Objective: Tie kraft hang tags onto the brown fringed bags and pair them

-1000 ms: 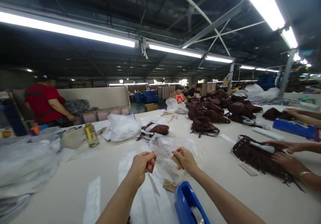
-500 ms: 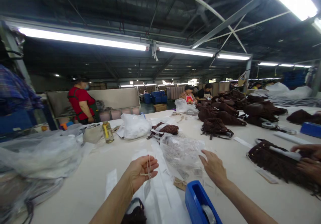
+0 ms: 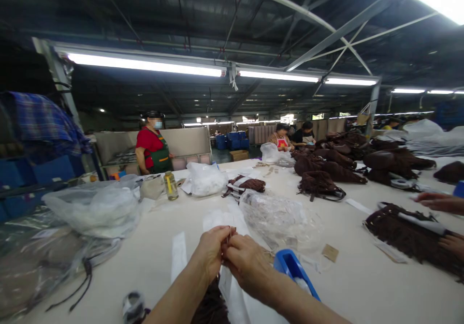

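My left hand (image 3: 212,249) and my right hand (image 3: 248,261) meet in the middle, fingertips pinched together on a thin pale string (image 3: 229,233). Most of the string is hidden by the fingers. Beneath my hands lies a dark brown fringed piece (image 3: 210,304), partly covered by my wrists, beside white paper strips (image 3: 178,256). A blue tape dispenser (image 3: 293,272) stands just to the right of my right hand. Farther right, a small brown card tag (image 3: 329,252) rests on the table.
Clear plastic bags (image 3: 275,217) lie ahead, near a wrapped brown fringed bundle (image 3: 248,184). A yellowish bottle (image 3: 170,186) stands left of a white plastic bag (image 3: 206,179). Brown bags (image 3: 322,184) are heaped at right. Another person's hand (image 3: 440,202) hovers over a brown fringed bag (image 3: 398,227).
My right hand has come from the right to join my left at the string. The brown tag shows where that hand was. The view has swung left, and the person in red has turned.
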Demonstrator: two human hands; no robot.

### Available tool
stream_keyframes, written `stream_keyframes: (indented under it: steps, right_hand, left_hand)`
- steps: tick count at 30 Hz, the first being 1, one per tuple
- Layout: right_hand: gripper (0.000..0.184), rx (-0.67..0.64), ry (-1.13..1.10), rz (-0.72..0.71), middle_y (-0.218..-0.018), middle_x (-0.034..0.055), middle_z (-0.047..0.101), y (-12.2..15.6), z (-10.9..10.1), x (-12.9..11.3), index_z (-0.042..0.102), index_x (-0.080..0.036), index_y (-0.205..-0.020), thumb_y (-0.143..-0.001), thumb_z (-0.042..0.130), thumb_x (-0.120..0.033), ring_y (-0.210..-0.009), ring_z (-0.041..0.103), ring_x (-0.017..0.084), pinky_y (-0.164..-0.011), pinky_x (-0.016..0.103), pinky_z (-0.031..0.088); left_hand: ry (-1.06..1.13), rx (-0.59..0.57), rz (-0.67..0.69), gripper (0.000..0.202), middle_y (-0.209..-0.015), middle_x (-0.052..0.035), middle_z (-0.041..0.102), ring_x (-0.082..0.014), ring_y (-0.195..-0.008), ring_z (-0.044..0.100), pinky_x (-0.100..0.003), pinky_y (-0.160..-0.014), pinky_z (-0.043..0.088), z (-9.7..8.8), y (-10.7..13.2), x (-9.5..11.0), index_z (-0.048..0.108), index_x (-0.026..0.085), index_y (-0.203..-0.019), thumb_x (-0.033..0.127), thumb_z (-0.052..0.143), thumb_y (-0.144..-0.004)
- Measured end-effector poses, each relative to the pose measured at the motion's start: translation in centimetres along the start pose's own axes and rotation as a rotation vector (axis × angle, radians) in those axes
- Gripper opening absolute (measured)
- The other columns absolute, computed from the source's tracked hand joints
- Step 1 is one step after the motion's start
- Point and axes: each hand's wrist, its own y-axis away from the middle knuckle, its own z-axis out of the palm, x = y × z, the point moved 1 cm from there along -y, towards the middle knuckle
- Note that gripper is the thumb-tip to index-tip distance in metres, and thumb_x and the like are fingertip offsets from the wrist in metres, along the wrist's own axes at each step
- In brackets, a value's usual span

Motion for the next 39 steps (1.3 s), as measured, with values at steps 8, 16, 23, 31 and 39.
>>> stream_keyframes:
  steps: [8,16,23,31,39]
  right_hand:
    - [0.008,0.135,-0.954,0.435,-0.058,-0.0023,0.058,0.0,-2.5,-1.6,0.066,-0.019,-0.061,-0.065,0.065,-0.025,-0.059,0.051,0.012,-0.06,0.025,0.039]
    - [0.013,0.19,-1.087,0.547,-0.054,-0.0024,0.056,-0.6,-2.9,-3.8,0.065,-0.016,-0.06,-0.06,0.067,-0.029,-0.049,0.044,0.008,-0.049,0.022,0.033]
    - [0.015,0.306,-1.015,0.561,-0.052,-0.0032,0.053,-0.6,-2.5,-4.5,0.062,-0.016,-0.059,-0.06,0.066,-0.03,-0.048,0.042,0.008,-0.049,0.023,0.03]
    - [0.019,0.448,-0.921,0.494,-0.051,-0.005,0.045,-1.3,-3.8,-5.8,0.054,-0.018,-0.054,-0.063,0.064,-0.031,-0.051,0.037,0.009,-0.052,0.024,0.029]
    - [0.016,0.305,-0.933,0.408,-0.051,-0.0041,0.049,-1.3,-5.2,-9.1,0.056,-0.017,-0.057,-0.063,0.063,-0.031,-0.049,0.041,0.009,-0.051,0.024,0.03]
  left_hand:
    - [-0.109,0.015,-0.148,0.006,-0.052,-0.0031,0.059,-0.0149,-0.049,0.055,-0.024,-0.05,0.037,-2.8,2.1,-1.6,0.055,0.013,-0.062,0.017,0.058,-0.06]
    - [0.175,-0.228,-0.126,0.034,-0.069,-0.008,0.065,-0.0166,-0.06,0.06,-0.027,-0.063,0.045,-4.0,5.8,-2.3,0.053,0.014,-0.072,0.046,0.064,-0.066]
    - [-0.059,-0.18,0.071,0.043,-0.059,-0.0008,0.063,-0.0154,-0.05,0.057,-0.028,-0.053,0.044,-6.3,8.1,-4.2,0.05,0.015,-0.084,0.019,0.073,-0.049]
    - [-0.424,-0.094,0.143,0.039,-0.046,0.003,0.057,-0.0142,-0.039,0.05,-0.022,-0.041,0.035,-9.0,7.6,-7.2,0.049,0.015,-0.085,0.009,0.058,-0.048]
    - [-0.488,-0.219,0.046,0.09,-0.053,0.0035,0.057,-0.0157,-0.049,0.052,-0.023,-0.047,0.036,-9.5,10.3,-7.6,0.042,0.01,-0.124,0.01,0.073,-0.04]
